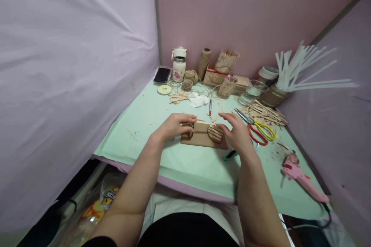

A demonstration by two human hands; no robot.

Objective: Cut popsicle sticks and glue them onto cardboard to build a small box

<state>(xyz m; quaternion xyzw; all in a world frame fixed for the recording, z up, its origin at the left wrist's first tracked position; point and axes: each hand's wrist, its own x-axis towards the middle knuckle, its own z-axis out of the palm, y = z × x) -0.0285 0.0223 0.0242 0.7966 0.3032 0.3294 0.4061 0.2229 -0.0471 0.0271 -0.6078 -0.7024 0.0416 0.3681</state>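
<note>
In the middle of the table sits a small craft-stick model [215,133], a brown cardboard base with a light strip across its back and a rounded piece of pale slats at its right. My left hand [182,124] grips its left end, thumb and fingers around a small upright part. At the right end, my right hand [236,131] holds the strip, thumb in front and fingers curled behind. The fingertips behind the model are partly hidden. Beneath my right hand lies a dark tool with a green tip [230,156], mostly covered.
Yellow-and-red-handled scissors [257,128], a pile of craft sticks [265,114] and a pink glue gun [303,179] lie to the right. A red pen-like cutter [210,107] is behind the model. Along the back stand a white bottle [179,65], twine balls [190,79] and white glue sticks [301,67].
</note>
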